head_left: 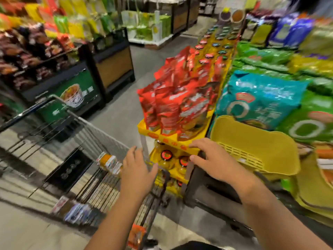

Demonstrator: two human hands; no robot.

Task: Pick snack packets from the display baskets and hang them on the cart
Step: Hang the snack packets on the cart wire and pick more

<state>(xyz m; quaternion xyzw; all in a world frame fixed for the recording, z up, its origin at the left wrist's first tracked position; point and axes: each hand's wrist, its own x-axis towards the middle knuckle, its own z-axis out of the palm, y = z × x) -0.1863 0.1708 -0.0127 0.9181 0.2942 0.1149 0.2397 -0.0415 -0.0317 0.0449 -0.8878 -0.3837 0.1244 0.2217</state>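
Hanging against the near end of the cart [93, 134], close to your body, is one orange packet [137, 233], its long axis upright. Three more blurred packets show along the cart's wire side: a red-and-white one [60, 206] and a blue-and-white one [77, 213] low down, and an orange-and-white one [110, 162] higher, near the right corner.

Both your hands are out in front, and neither grasps anything. Your left hand [139, 166] is at the cart's near right corner, fingers straight and together; blur hides whether it touches the rim. Your right hand [214, 159] is spread, palm down, with its fingertips at the front lip of the yellow display tray [180, 141]. You cannot tell if they rest on it.

Under that lip, two round red-and-black caps [166, 154] show on the lower shelf. One yellow plastic basket [252, 147] sits just right of your right hand.

Beyond your fingers, the red snack packets [173, 98] fill the tray, still in the display. They stand upright, long axes vertical, top edges pointing up, packed too tightly and too blurred to count. Right of them lies one teal bag [261, 98], with green bags [266, 56] farther back.
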